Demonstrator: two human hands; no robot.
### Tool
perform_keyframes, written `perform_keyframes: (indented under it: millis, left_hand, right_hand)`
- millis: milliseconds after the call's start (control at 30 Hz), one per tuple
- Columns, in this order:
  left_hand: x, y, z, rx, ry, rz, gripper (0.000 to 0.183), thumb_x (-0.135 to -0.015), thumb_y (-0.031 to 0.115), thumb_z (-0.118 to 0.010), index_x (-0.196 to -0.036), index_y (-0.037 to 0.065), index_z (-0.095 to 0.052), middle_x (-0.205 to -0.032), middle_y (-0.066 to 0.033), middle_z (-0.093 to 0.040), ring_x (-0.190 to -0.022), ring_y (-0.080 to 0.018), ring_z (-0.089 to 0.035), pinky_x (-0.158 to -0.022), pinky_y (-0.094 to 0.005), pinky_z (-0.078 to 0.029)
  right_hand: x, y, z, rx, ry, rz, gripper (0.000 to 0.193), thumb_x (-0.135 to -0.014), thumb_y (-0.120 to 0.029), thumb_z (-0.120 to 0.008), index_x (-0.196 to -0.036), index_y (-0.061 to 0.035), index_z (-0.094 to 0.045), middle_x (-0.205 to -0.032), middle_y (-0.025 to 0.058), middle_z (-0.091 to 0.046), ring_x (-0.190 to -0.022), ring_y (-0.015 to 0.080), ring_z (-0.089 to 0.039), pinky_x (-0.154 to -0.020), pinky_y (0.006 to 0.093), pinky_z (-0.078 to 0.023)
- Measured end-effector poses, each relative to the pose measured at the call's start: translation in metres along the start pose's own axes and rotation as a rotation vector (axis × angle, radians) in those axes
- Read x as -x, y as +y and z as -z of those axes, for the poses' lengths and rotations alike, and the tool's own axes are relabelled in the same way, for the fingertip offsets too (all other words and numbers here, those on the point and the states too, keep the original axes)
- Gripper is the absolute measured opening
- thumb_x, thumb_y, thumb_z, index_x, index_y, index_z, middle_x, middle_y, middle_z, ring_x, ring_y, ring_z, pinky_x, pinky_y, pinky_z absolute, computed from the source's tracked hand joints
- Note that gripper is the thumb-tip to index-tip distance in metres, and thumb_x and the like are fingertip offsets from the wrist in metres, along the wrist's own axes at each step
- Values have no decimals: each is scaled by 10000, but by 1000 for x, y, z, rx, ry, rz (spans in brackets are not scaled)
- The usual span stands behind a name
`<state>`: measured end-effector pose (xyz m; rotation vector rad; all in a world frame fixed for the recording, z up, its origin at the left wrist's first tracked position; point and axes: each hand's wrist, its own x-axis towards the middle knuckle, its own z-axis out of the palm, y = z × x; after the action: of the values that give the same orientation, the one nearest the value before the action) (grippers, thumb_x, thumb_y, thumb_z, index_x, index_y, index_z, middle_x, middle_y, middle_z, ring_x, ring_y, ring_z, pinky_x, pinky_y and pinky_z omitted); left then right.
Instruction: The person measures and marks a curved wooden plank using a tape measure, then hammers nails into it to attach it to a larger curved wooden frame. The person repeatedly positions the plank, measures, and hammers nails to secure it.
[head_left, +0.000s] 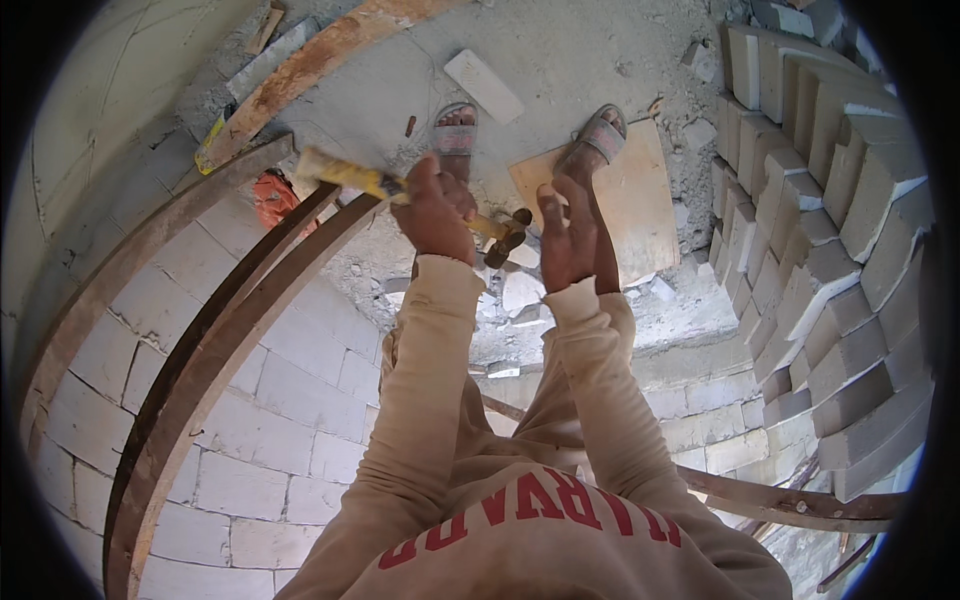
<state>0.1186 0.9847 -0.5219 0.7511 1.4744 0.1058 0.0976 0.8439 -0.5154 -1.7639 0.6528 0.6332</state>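
Observation:
My left hand is closed around the yellow handle of a hammer. The dark metal head points right, toward my other hand, and the handle's far left end is pale and smeared by motion. To the right of the hammer head, apart from it, my right hand is held up with its fingers loosely bent and apart. Nothing shows in it. Below both hands lie the dusty floor and my feet in sandals.
Curved wooden beams stand at the left before a white block wall. Stacked pale blocks rise at the right. A plywood sheet, a loose block and rubble lie on the floor. An orange-red thing sits by the beams.

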Motion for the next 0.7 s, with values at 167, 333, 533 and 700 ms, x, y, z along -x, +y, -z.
perform_keyframes:
  millis: [167, 333, 533, 700]
  left_hand:
    - [-12, -44, -1, -326, -428, -202, 247, -894, 187, -778, -996, 29, -619, -811, -62, -680, -752, -255, -693, -675, -377, -540]
    - [5, -44, 1, -764, -790, -308, 387, -863, 165, -786, -1178, 13, -620, -1052, -154, -715, -1051, -331, -711, -891, -427, -554]
    - [20, 8, 104, -1103, -446, -341, 601, -933, 248, -753, -1439, 2, -544, -1271, -226, -680, -1262, -345, -648, -1057, -445, -515]
    - [43, -10, 220, -1570, -248, -235, 517, -888, 315, -740, -1300, 31, -613, -1327, -221, -625, -1244, -413, -593, -1070, -499, -492]
  right_hand:
    - [-27, -122, -4, -77, -217, 349, 344, -984, -206, -751, -1198, 41, -645, -1041, 92, -717, -816, 138, -672, -747, 295, -558]
    - [-41, -147, -2, -154, -284, 97, 275, -955, -106, -738, -714, 13, -681, -646, 24, -674, -595, 66, -576, -631, 233, -488]
    - [-110, -182, 4, -455, -111, 675, 414, -984, -50, -555, -575, -49, -493, -511, 64, -511, -444, 112, -454, -512, 296, -475]
    - [-172, -263, 23, -535, -474, 920, 389, -1036, -269, -389, -718, -66, -483, -633, 59, -410, -586, 186, -405, -675, 368, -481]
